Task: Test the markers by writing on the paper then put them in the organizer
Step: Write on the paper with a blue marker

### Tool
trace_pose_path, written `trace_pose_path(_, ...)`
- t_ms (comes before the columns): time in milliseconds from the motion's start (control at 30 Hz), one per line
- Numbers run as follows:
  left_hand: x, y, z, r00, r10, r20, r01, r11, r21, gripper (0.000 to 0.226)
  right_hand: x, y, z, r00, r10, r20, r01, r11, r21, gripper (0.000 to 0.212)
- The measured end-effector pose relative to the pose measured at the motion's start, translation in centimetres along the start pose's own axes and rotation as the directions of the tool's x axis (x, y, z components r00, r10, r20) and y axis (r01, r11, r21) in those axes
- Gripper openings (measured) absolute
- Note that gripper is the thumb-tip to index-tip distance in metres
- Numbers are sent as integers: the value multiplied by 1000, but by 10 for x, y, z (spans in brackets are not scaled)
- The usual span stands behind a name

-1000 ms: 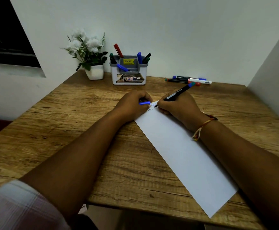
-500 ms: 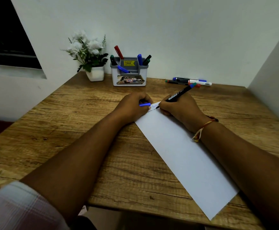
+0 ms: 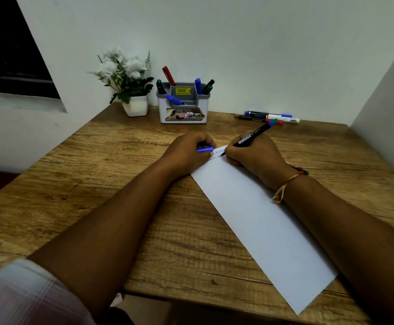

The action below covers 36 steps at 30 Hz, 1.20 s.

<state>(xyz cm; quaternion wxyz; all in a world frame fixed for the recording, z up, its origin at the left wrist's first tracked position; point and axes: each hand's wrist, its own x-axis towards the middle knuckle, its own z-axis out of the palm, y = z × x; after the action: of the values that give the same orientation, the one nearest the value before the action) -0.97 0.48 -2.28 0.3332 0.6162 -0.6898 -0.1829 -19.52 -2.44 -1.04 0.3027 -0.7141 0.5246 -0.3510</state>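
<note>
Right hand (image 3: pixel 254 156) pinches marker (image 3: pixel 253 134) near its tip, writing on paper (image 3: pixel 261 219).
Left hand (image 3: pixel 189 153) grips blue cap (image 3: pixel 205 150); marker likely light, rigid, slick, so hold mid-barrel.

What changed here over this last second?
The right hand slid its black marker tip slightly nearer the person on the white paper sheet, writing. The left hand still grips the blue marker cap; the grey-white plastic organizer is unmoved.

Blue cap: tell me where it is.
Head view: the left hand holds the blue cap at the far end of the paper, beside the black marker in the right hand.
</note>
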Motion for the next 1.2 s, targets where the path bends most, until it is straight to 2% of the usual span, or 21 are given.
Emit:
trace_pose_path(267, 0, 0, 0, 1000, -7, -4, 7, 1000, 5, 20, 3, 4, 1, 999, 39, -16, -38, 997, 67, 20)
trace_pose_path(567, -1, 1, -1, 1000, -3, 5, 3, 1000, -3, 19, 3, 4, 1, 999, 31, -6, -31, 999, 37, 13)
trace_pose_path(933, -1, 2, 0, 1000, -8, 6, 8, 1000, -8, 20, 1, 1, -2, 999, 41, -8, -41, 999, 6, 22)
trace_pose_path(1200, 0, 2, 0, 1000, -19, 12, 19, 1000, -3, 20, 2, 1, -2, 997, 65, -35, -66, 997, -29, 18)
